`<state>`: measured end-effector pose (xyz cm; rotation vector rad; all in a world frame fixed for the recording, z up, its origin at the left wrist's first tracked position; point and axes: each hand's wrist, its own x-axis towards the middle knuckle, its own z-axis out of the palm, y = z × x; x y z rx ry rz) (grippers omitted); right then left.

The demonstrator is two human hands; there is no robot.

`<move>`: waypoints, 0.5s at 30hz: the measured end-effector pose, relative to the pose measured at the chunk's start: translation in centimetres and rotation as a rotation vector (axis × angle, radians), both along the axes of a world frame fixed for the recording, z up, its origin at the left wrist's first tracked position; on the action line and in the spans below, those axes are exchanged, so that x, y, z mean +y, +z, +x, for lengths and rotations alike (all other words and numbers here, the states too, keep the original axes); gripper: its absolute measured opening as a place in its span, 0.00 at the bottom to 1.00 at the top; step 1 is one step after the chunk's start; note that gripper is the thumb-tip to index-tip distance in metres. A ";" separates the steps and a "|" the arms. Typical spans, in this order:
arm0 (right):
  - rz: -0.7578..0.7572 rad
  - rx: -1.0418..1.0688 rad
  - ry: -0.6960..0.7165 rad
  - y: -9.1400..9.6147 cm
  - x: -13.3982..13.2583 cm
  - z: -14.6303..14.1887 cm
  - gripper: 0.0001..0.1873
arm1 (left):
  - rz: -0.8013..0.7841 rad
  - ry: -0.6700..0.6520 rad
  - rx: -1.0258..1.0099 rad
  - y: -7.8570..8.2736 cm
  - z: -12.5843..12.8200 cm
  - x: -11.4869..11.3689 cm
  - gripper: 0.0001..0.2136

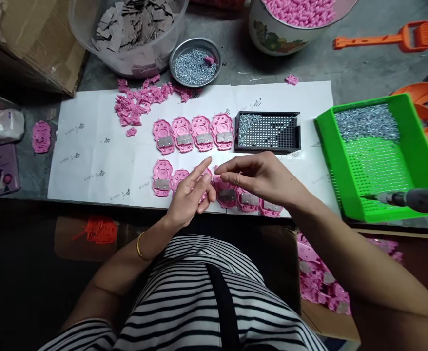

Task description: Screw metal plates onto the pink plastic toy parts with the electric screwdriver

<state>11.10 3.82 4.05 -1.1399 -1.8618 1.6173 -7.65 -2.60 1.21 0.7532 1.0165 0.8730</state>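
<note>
We see the left hand (194,192) above the near edge of the white sheet (89,165), its index finger stretched out and the other fingers curled in; we cannot tell whether anything sits in its grip. The right hand (260,178) comes in from the other side, thumb and index finger bent toward each other with only a narrow gap, their tips just beside the left fingers, and we cannot make out any piece between them. Beneath both hands we find the near row of pink casings (162,178), partly covered, those we can see clearly bearing grey plates. Farther from us, the back row of casings (202,132) counts four, side by side, each with its plate. Just right of that row lies a black perforated tray (268,149) with small screws gathered mostly at its left end. Farther right, a green basket (385,161) holds more screws along its far end, and a screwdriver (422,200) reaches over it. Beyond the sheet, on the tabletop (236,61), we spot a metal bowl (217,61) of screws
</note>
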 end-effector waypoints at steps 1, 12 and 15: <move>-0.026 0.012 -0.016 -0.3 -0.4 -0.4 0.17 | -0.042 0.026 -0.064 0.0 0.1 0.0 0.35; -0.004 0.166 0.076 -0.8 -0.5 -3.2 0.13 | -0.115 0.081 0.006 1.2 -0.6 0.2 0.28; 0.077 0.124 0.120 -0.9 0.3 -3.0 0.15 | -0.057 0.081 0.175 1.6 -0.5 0.7 0.22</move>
